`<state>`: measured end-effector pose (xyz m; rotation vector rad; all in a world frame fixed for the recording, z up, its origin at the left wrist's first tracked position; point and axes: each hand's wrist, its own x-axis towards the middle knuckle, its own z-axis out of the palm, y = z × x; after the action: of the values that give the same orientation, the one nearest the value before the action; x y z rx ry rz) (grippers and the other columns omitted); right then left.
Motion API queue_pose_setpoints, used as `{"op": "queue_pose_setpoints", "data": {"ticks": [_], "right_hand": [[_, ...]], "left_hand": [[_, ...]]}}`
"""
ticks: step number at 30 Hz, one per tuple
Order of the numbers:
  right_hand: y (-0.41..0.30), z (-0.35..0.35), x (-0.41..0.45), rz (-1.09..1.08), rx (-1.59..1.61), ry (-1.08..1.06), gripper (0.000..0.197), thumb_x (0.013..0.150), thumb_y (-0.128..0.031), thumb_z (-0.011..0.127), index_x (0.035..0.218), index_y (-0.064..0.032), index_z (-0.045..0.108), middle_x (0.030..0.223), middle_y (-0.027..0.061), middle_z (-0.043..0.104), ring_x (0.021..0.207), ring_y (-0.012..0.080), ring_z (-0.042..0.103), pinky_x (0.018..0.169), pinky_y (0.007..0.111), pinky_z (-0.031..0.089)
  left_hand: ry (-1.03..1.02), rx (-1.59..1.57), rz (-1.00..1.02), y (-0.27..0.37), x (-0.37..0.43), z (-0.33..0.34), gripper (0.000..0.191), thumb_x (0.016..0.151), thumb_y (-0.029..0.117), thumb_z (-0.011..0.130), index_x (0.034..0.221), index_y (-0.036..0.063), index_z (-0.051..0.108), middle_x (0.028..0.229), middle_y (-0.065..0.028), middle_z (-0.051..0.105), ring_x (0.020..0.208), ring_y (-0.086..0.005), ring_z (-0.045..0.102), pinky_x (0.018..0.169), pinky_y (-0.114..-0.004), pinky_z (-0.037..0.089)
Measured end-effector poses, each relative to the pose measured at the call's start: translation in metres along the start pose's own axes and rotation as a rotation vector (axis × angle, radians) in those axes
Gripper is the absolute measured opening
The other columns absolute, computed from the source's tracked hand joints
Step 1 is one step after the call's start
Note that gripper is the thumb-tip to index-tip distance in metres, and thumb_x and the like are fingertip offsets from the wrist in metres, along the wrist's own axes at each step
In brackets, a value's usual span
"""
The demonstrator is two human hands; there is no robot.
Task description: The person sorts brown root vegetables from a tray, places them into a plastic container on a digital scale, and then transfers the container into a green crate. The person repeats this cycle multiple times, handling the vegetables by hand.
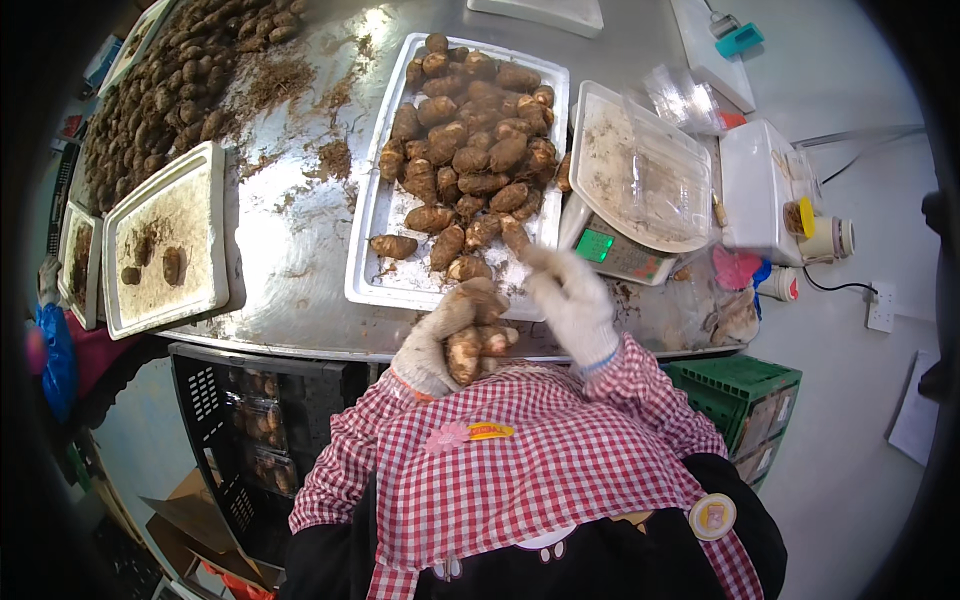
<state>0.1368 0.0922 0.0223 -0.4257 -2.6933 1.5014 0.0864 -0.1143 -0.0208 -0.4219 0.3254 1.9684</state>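
Note:
My left hand [437,349], in a white knit glove, holds several brown taro corms [464,354] close to the apron, at the table's near edge. My right hand [574,300], gloved too, is slightly blurred over the near right corner of a white foam tray [362,247]; its fingers are at the end of one corm [514,237], and whether they grip it is unclear. Many hairy taro corms [470,160] are heaped in that tray. To its right, a digital scale [626,255] with a green display carries a soiled white pan [600,142] with clear plastic containers [664,180] on it.
A large corm heap [172,97] covers the table's far left, near a dirty foam lid [202,225] with a few corms. A white foam box [757,187] stands right. Below are a black crate [202,405] and green crates [739,382]. Another person's gloved hand [49,277] is far left.

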Motion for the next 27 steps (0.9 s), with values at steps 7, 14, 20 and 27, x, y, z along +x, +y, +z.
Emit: {"op": "queue_pose_setpoints", "data": {"ticks": [7,14,20,27], "right_hand": [[0.038,0.030,0.059,0.196,-0.590,-0.050,0.053,0.089,-0.017,0.067,0.137,0.0007,0.053,0.122,0.0225,0.066,0.108,0.0327,0.067,0.095,0.041,0.054],[0.016,-0.004,0.023,0.413,0.357,0.059,0.043,0.103,-0.028,0.056,0.128,0.0073,0.055,0.090,0.0123,0.068,0.063,0.0147,0.065,0.052,0.026,0.052],[-0.012,-0.031,0.000,0.450,0.537,-0.032,0.048,0.108,-0.039,0.049,0.125,0.0036,0.059,0.089,0.0081,0.066,0.063,0.0109,0.062,0.052,0.024,0.051],[-0.020,-0.053,-0.018,-0.131,0.111,0.152,0.047,0.096,-0.018,0.068,0.138,-0.0012,0.056,0.103,0.0109,0.066,0.089,0.0229,0.067,0.079,0.033,0.056]], "left_hand": [[-0.001,-0.256,0.088,0.015,-0.009,-0.014,0.051,0.102,0.036,0.056,0.138,0.0002,0.049,0.122,-0.0201,0.066,0.093,-0.0431,0.071,0.059,-0.047,0.065],[0.024,-0.249,0.137,0.024,0.000,-0.014,0.052,0.103,0.038,0.053,0.136,-0.0023,0.049,0.122,-0.0237,0.064,0.094,-0.0450,0.071,0.058,-0.047,0.066],[-0.180,-0.077,-0.007,0.026,0.035,0.007,0.055,0.103,0.035,0.057,0.141,-0.0020,0.044,0.128,-0.0268,0.059,0.106,-0.0445,0.069,0.067,-0.050,0.066],[-0.443,-0.086,0.002,-0.002,0.074,0.023,0.055,0.101,0.036,0.059,0.139,-0.0019,0.046,0.128,-0.0296,0.060,0.101,-0.0384,0.071,0.075,-0.045,0.066]]}}
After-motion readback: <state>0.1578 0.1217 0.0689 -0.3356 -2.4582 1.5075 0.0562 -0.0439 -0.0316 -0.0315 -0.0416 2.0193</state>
